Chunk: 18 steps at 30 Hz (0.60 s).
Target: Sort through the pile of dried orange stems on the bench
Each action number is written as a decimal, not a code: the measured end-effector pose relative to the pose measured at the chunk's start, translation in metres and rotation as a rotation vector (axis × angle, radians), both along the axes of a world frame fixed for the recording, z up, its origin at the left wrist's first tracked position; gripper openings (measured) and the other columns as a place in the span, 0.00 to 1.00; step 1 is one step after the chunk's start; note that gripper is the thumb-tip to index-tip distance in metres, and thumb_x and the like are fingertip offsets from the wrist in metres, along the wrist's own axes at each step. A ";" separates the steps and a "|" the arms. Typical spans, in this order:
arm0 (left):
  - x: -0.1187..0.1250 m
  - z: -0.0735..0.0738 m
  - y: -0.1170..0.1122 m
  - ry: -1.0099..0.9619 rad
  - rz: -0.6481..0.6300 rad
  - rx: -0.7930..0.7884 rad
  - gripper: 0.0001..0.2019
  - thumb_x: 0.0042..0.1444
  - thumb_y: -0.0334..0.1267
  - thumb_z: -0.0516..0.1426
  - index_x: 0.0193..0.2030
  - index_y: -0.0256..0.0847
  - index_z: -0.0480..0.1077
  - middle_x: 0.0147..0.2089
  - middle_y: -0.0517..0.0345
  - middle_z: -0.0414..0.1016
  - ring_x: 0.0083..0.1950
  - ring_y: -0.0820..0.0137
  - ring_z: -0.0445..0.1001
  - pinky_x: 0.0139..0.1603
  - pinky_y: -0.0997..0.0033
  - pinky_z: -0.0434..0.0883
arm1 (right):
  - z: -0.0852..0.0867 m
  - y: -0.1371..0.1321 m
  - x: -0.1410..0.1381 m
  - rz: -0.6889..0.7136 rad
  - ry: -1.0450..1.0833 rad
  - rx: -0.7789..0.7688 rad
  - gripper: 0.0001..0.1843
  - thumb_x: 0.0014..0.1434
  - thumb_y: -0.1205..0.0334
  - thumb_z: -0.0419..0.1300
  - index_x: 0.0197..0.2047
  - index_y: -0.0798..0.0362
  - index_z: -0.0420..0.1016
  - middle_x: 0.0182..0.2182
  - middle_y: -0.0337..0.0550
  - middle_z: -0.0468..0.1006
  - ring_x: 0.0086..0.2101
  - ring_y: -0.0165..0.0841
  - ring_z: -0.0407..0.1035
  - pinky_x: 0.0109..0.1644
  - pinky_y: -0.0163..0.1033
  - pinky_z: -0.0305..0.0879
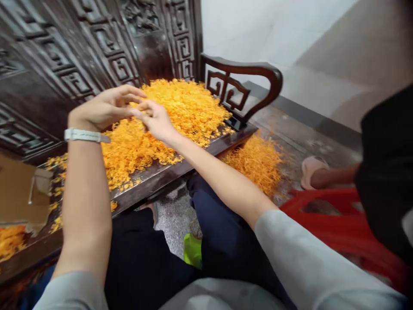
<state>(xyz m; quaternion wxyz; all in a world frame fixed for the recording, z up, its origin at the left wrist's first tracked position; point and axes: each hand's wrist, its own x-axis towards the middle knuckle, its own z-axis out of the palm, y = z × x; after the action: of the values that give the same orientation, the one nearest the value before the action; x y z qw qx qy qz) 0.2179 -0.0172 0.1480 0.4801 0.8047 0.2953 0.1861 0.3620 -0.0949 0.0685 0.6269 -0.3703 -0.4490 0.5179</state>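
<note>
My left hand [109,104], with a pale watch band on its wrist, is raised over the bench, thumb and fingers curled in a pinch. My right hand [157,120] meets it at the fingertips, its fingers closed as well. Whatever lies between the fingertips is too small to make out. Just behind and beneath both hands spreads a big heap of small orange frilly pieces [183,105], perhaps artificial flowers. The heap rests on the seat of a dark carved wooden bench [155,178].
A curved armrest [267,75] closes the bench's right end. Stringy orange strands [258,161] are piled on the floor below it. A cardboard box [22,189] stands at left, by more orange pieces [11,241]. Another person's foot [312,170] and a red plastic stool [335,228] are at right.
</note>
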 end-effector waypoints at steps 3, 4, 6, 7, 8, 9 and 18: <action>-0.004 -0.006 0.005 0.043 0.015 -0.024 0.18 0.64 0.30 0.66 0.60 0.32 0.77 0.46 0.51 0.79 0.38 0.75 0.76 0.37 0.78 0.67 | -0.001 0.004 0.010 -0.058 0.001 0.011 0.21 0.64 0.43 0.70 0.40 0.48 0.68 0.28 0.33 0.67 0.27 0.25 0.58 0.31 0.31 0.59; -0.009 -0.009 0.010 0.056 0.057 -0.028 0.16 0.64 0.32 0.67 0.57 0.33 0.79 0.42 0.53 0.78 0.36 0.75 0.76 0.35 0.78 0.66 | -0.001 0.006 0.013 -0.077 0.008 0.013 0.20 0.65 0.42 0.69 0.41 0.48 0.69 0.28 0.33 0.67 0.27 0.25 0.58 0.31 0.31 0.59; -0.021 -0.017 0.021 0.038 0.184 -0.020 0.12 0.59 0.33 0.70 0.49 0.32 0.82 0.36 0.56 0.75 0.37 0.71 0.79 0.35 0.76 0.68 | -0.002 0.010 0.017 -0.114 0.026 0.009 0.19 0.68 0.42 0.65 0.41 0.48 0.69 0.28 0.34 0.67 0.27 0.26 0.58 0.31 0.31 0.59; -0.027 -0.022 0.028 0.016 0.231 -0.001 0.10 0.57 0.32 0.71 0.45 0.32 0.82 0.34 0.56 0.75 0.38 0.68 0.80 0.36 0.74 0.70 | -0.004 0.011 0.019 -0.127 0.029 0.004 0.19 0.69 0.42 0.64 0.40 0.48 0.69 0.28 0.35 0.66 0.27 0.26 0.58 0.31 0.31 0.59; -0.031 -0.026 0.034 -0.005 0.248 0.030 0.09 0.55 0.33 0.72 0.42 0.32 0.83 0.33 0.57 0.75 0.39 0.65 0.81 0.37 0.72 0.72 | -0.005 0.013 0.020 -0.134 0.022 0.004 0.19 0.70 0.42 0.63 0.39 0.48 0.69 0.28 0.35 0.66 0.27 0.26 0.58 0.31 0.31 0.59; -0.034 -0.030 0.039 -0.017 0.232 0.076 0.09 0.54 0.33 0.72 0.40 0.32 0.82 0.33 0.57 0.75 0.40 0.64 0.81 0.38 0.71 0.72 | -0.007 0.014 0.020 -0.138 0.006 0.012 0.19 0.70 0.43 0.63 0.38 0.48 0.69 0.27 0.35 0.65 0.28 0.27 0.59 0.31 0.31 0.58; -0.051 -0.056 0.063 -0.152 0.484 0.422 0.08 0.54 0.35 0.67 0.31 0.31 0.77 0.24 0.60 0.68 0.28 0.79 0.61 0.31 0.76 0.58 | 0.034 -0.067 -0.004 0.530 -0.358 0.470 0.21 0.69 0.44 0.65 0.34 0.53 0.73 0.32 0.38 0.70 0.35 0.28 0.62 0.41 0.33 0.63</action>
<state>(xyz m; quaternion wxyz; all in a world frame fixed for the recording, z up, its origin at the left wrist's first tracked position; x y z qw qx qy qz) 0.1667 0.0461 0.0916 0.2652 0.7768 0.3962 0.4115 0.3575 -0.1619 0.1024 0.4511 -0.1725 -0.7377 0.4718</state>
